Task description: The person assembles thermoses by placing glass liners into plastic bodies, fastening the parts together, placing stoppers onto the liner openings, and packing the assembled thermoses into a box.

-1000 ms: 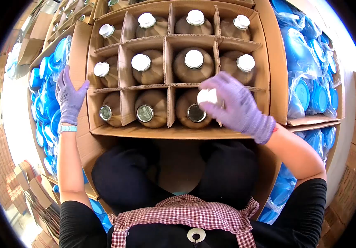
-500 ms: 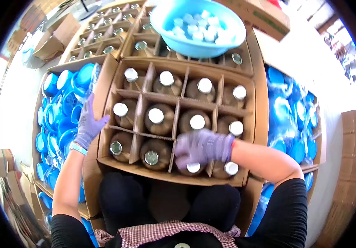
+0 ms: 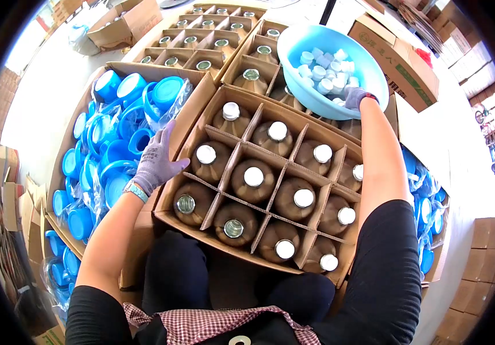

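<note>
In front of me stands a cardboard carton point(image 3: 170, 221) with dividers, holding large brown-looking glass bottles point(image 3: 253, 192). Most bottles wear white caps point(image 3: 253, 176); two in the front row at left show bare glass mouths point(image 3: 185, 204). My left hand point(image 3: 158, 159), in a purple-grey glove, lies with fingers spread at the carton's left edge, holding nothing. My right hand point(image 3: 357, 99), gloved alike, reaches into the near right side of a light blue basin point(image 3: 293, 77), at a heap of loose white caps point(image 3: 329, 72). Its fingertips are largely hidden, so any cap in them cannot be made out.
Left of me, an open carton point(image 3: 52, 195) holds blue plastic pieces point(image 3: 129, 123) in clear film. More blue pieces point(image 3: 426, 224) stand at right. Behind are divided cartons of uncapped bottles point(image 3: 221, 43), the basin resting over one. A printed box point(image 3: 397, 57) stands beyond the basin.
My right hand has moved from the front-row bottles up and away into the basin. My left hand stays spread at the carton's left edge. The view has turned.
</note>
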### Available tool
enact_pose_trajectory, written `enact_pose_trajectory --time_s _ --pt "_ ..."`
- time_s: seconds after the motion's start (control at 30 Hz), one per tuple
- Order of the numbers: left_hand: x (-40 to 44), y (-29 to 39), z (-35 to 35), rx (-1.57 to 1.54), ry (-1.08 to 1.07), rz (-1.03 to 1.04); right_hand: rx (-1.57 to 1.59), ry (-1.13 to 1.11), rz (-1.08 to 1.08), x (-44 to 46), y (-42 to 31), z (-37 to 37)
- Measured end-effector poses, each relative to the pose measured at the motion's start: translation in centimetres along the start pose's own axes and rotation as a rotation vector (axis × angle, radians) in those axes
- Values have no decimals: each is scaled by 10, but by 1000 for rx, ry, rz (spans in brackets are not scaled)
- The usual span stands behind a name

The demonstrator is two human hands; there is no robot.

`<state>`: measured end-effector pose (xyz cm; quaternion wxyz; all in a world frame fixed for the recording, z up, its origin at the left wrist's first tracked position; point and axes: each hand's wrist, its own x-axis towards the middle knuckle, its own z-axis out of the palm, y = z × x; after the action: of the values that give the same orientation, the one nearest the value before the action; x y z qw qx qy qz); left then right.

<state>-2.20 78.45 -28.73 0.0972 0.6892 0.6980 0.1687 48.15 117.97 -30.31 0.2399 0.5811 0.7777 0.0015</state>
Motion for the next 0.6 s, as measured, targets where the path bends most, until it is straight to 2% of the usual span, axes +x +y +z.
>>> enact_pose_trajectory --time_s 0.03,0.13,0.17,0.27,0.3,0.4,0.43,0.47,0.53,0.6 --pt "-1 -1 -1 -10 0 0 71 -82 -38 -11 -3 -14" --pt "-1 3 -4 -16 -18 -39 203 -75 -100 -15 6 -24" --pt "0 5 -6 -16 -30 -52 335 -80 -65 -18 13 -26" --pt "0 0 -2 -28 0 -3 438 95 91 -21 31 -34" --pt "0 0 -2 -24 -17 -8 362 183 57 -26 32 -28" --pt "-4 14 1 -2 -31 -38 -31 133 -48 -22 14 -17" --pt "-3 16 -2 30 -52 -61 -72 131 8 3 11 6" --pt "-3 12 -1 18 -25 -30 38 172 8 26 18 33" --pt "-1 12 -5 -24 -84 -81 130 -93 65 -5 -11 -3" --pt "-1 12 -10 -50 -93 -93 40 -16 194 -22 -23 -20"
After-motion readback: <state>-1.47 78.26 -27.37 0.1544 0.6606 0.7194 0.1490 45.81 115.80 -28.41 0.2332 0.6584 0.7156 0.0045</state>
